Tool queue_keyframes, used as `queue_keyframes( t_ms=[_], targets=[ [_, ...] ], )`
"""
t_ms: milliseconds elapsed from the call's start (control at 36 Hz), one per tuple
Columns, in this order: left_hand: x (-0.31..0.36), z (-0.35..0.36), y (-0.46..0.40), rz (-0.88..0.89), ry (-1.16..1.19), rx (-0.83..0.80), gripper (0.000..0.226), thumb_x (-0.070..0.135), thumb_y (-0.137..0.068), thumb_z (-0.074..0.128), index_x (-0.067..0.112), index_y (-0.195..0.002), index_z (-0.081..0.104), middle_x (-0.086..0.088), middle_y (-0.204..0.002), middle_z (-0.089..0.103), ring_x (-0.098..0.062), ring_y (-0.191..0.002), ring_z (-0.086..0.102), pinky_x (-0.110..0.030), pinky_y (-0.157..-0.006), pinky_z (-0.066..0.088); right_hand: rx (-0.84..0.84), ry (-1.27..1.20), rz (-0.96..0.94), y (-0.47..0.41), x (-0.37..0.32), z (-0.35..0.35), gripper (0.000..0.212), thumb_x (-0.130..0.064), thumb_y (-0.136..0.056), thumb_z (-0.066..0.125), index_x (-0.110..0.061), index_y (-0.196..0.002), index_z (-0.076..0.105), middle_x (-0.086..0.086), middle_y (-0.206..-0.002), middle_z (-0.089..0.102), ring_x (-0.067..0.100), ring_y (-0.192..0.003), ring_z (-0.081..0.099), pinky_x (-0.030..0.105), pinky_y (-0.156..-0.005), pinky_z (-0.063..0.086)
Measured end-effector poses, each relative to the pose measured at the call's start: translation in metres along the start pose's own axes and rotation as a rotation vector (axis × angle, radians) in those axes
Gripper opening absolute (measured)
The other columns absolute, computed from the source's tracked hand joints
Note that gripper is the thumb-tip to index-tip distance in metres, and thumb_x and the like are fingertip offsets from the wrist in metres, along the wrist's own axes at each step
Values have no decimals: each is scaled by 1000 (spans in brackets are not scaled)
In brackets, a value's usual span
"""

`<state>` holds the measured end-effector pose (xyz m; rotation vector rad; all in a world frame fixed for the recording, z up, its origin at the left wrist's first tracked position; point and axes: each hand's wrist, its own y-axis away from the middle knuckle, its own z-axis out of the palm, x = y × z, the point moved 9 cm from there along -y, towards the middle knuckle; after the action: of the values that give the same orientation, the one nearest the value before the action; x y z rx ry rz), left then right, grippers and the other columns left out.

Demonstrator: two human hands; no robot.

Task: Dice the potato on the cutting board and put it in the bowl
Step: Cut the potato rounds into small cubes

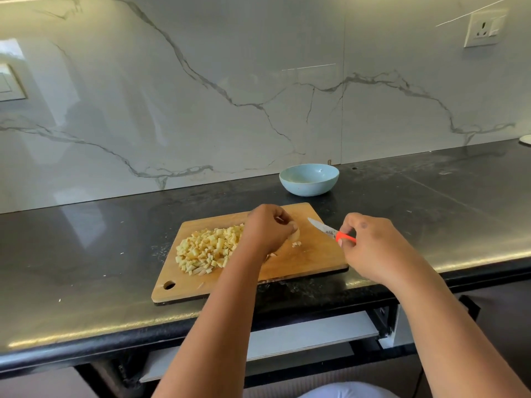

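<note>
A wooden cutting board lies on the black counter. A heap of small pale-yellow potato cubes covers its left half. My left hand holds a small uncut potato piece with curled fingers at the board's middle. A few loose cubes lie just below it. My right hand grips the orange handle of a small knife, its blade pointing left, a short gap from the potato piece. A light-blue bowl stands behind the board and looks empty.
The black counter runs left to right, with a marble wall behind. A wall socket sits at the upper right. A white object shows at the far right edge. The counter's front edge is close to my body.
</note>
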<state>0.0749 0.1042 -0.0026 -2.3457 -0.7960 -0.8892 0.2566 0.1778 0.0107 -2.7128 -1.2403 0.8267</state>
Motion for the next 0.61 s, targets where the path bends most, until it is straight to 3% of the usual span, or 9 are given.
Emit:
queue_keyframes(
  t_ms=[139,250,306,472,611],
  targets=[
    [-14,-18,12,0,12,177,17,19,-93,64,17,-109,65,2,-97,65,-11,-81,60,-15,-54,43,-112,111,-33,12,-13,16,6,-11,-92,52,-14,-97,51,4,-90,56,13,-68,54,21,-49,37],
    [-19,-28,14,-8,44,232,16,17,-94,61,17,-110,66,3,-97,65,-14,-86,63,-25,-68,52,-213,122,-49,31,-36,38,17,-7,-92,53,-18,-96,40,-2,-81,48,8,-64,49,19,-45,30],
    [-22,-35,13,-14,61,266,14,17,-94,61,19,-107,66,6,-94,65,-9,-84,60,-19,-63,47,-232,99,-81,36,-51,52,20,-5,-91,53,-18,-99,41,-2,-79,49,7,-62,49,17,-44,29],
    [-27,-44,15,-21,60,292,16,16,-94,60,20,-108,67,6,-98,67,-9,-83,61,-12,-57,37,-131,72,-99,32,-66,56,21,-3,-90,52,-18,-94,38,-2,-74,45,7,-59,45,18,-43,27],
    [-19,-35,14,11,72,224,18,15,-93,62,19,-110,67,6,-99,66,-11,-87,62,-20,-66,48,-20,118,6,21,-35,22,16,-5,-90,50,-17,-89,39,0,-73,46,10,-59,43,21,-44,28]
  ],
)
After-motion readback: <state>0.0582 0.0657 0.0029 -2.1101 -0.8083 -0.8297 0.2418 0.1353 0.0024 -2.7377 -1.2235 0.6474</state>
